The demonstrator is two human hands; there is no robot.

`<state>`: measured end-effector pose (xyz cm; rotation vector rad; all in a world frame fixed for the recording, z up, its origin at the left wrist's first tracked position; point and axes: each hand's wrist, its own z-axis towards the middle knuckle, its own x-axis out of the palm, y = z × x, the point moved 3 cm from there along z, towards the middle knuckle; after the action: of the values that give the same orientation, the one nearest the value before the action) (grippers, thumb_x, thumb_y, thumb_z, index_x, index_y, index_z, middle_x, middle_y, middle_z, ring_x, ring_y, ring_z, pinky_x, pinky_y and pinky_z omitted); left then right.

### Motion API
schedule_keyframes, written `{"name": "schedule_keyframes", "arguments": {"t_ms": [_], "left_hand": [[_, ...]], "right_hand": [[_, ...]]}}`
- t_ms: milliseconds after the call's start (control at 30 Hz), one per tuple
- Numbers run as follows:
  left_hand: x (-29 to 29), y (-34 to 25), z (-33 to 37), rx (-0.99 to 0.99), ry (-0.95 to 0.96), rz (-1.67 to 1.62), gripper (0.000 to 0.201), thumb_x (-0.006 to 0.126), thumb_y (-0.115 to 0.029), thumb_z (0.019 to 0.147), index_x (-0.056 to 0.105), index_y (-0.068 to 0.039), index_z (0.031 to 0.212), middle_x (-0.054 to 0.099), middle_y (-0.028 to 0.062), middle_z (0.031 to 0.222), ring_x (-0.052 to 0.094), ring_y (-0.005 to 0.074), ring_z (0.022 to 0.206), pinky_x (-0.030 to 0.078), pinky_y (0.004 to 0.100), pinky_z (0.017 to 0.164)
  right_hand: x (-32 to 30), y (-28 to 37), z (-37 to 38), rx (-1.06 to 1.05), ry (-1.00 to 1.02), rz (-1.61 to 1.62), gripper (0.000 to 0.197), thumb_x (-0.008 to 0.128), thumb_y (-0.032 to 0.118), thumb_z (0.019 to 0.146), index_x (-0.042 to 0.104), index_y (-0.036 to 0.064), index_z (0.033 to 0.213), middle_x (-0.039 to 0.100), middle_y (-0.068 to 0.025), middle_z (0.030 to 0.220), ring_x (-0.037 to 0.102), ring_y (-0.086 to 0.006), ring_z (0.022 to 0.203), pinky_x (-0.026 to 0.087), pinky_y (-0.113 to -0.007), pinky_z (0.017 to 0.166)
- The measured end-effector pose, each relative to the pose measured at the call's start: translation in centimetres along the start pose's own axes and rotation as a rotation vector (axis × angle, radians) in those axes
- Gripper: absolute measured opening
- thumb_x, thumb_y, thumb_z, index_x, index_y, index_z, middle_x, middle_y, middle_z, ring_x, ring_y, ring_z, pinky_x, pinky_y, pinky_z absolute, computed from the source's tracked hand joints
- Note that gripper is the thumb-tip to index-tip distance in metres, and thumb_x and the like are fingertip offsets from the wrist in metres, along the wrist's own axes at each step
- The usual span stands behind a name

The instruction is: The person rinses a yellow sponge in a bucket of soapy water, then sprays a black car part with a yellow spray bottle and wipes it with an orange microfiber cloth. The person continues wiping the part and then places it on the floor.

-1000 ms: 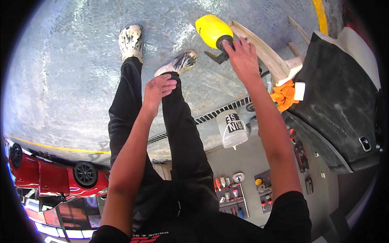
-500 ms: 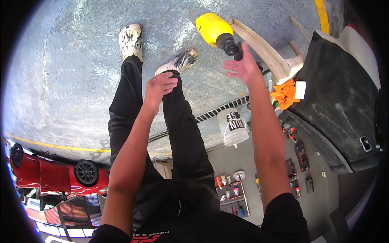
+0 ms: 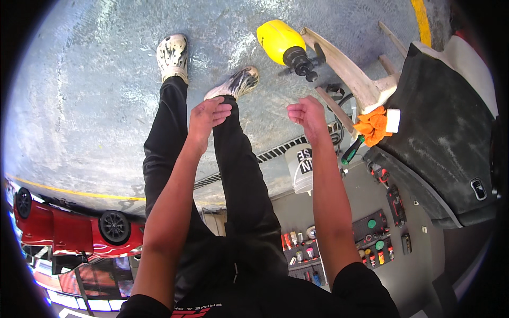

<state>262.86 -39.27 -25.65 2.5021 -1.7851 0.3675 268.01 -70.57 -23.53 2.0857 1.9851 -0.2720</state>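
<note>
Both of my hands are held out over the floor, with nothing visible in either. My left hand (image 3: 205,119) is in front of my right shin, its fingers loosely stretched inward; it is open. My right hand (image 3: 309,115) has its fingers curled in toward the palm, closed with no object showing. Beyond it, apart from the fingers, lies a yellow pump sprayer bottle (image 3: 277,41) with a black nozzle head. An orange cloth (image 3: 373,126) and a white block (image 3: 392,121) sit to the right, against a scuffed black panel (image 3: 440,127).
A worn pale stand (image 3: 344,66) supports the panel. Nearby is a green-handled tool (image 3: 352,150). A clear bucket (image 3: 300,169) stands by the floor drain grate (image 3: 283,150). Tool racks (image 3: 371,241) line the wall behind. A red car (image 3: 71,228) is at the left.
My right hand has pulled back toward me and slightly left, away from the sprayer nozzle, and its spread fingers have curled in. My left hand has barely moved.
</note>
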Motion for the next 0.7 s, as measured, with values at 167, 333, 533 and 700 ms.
{"name": "schedule_keyframes", "arguments": {"t_ms": [167, 333, 533, 700], "left_hand": [[0.3, -0.3, -0.1, -0.001, 0.015, -0.002, 0.054, 0.051, -0.041, 0.103, 0.058, 0.005, 0.131, 0.071, 0.0179, 0.119, 0.069, 0.0264, 0.11, 0.051, 0.0363, 0.1], [0.1, -0.5, 0.1, 0.026, 0.018, 0.018, 0.055, 0.049, -0.042, 0.104, 0.058, 0.005, 0.132, 0.07, 0.0182, 0.119, 0.069, 0.0265, 0.111, 0.051, 0.0364, 0.1], [-0.4, -0.4, 0.1, 0.028, 0.0, 0.007, 0.057, 0.048, -0.043, 0.104, 0.057, 0.005, 0.133, 0.07, 0.0186, 0.12, 0.068, 0.0266, 0.111, 0.051, 0.0366, 0.099], [-0.1, -0.3, -0.3, 0.026, 0.017, 0.027, 0.058, 0.049, -0.044, 0.103, 0.057, 0.005, 0.134, 0.07, 0.0186, 0.119, 0.068, 0.0262, 0.111, 0.05, 0.0364, 0.098]], "right_hand": [[-0.7, 0.4, 0.5, -0.645, -0.358, -0.393, 0.068, 0.062, 0.015, 0.092, 0.034, -0.0014, 0.152, 0.071, -0.0248, 0.113, 0.073, -0.031, 0.09, 0.058, -0.039, 0.084], [2.7, 3.0, -0.8, 0.169, 0.394, 0.449, 0.068, 0.06, 0.001, 0.091, 0.032, -0.0025, 0.153, 0.068, -0.0258, 0.122, 0.072, -0.0327, 0.096, 0.057, -0.044, 0.086], [3.5, 0.9, -3.6, -0.241, -0.2, -0.066, 0.073, 0.062, -0.001, 0.087, 0.034, 0.0033, 0.155, 0.062, -0.027, 0.131, 0.067, -0.0392, 0.113, 0.052, -0.05, 0.098], [2.2, 6.1, -1.5, -1.19, -0.481, -1.059, 0.078, 0.067, 0.004, 0.085, 0.035, 0.0066, 0.156, 0.048, -0.0289, 0.146, 0.052, -0.0384, 0.134, 0.046, -0.049, 0.106]]}}
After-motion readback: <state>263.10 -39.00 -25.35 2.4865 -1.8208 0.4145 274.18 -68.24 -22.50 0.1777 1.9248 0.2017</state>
